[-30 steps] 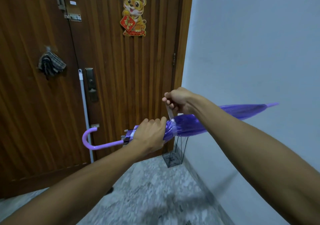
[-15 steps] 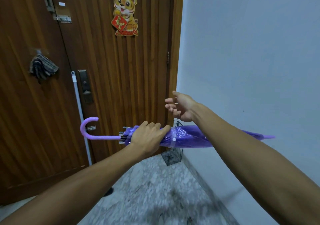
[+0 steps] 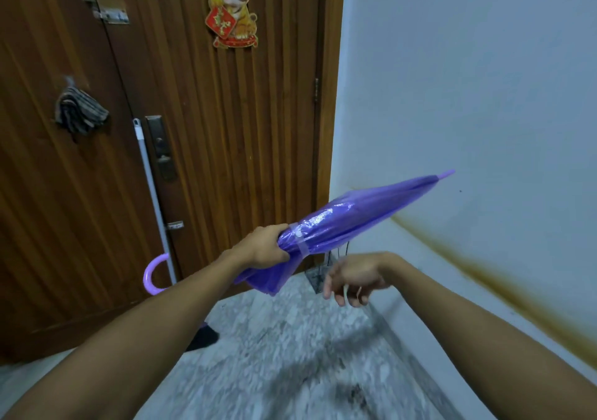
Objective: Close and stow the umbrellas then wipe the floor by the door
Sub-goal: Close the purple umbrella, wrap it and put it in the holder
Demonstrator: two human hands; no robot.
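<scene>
At centre frame the left hand (image 3: 268, 248) grips the furled purple umbrella (image 3: 352, 216) just below its fastened strap, tip raised toward the right wall; the right hand (image 3: 352, 277) hangs free, fingers loose. Closing looks done, so stowing is in hand: next, tip it down into the wire stand (image 3: 319, 277) in the door corner

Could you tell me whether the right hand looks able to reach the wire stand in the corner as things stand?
Probably yes. The right hand hangs loosely curled and holds nothing, just right of the wire stand, with nothing between them. The left hand holds the purple umbrella higher up.
</scene>
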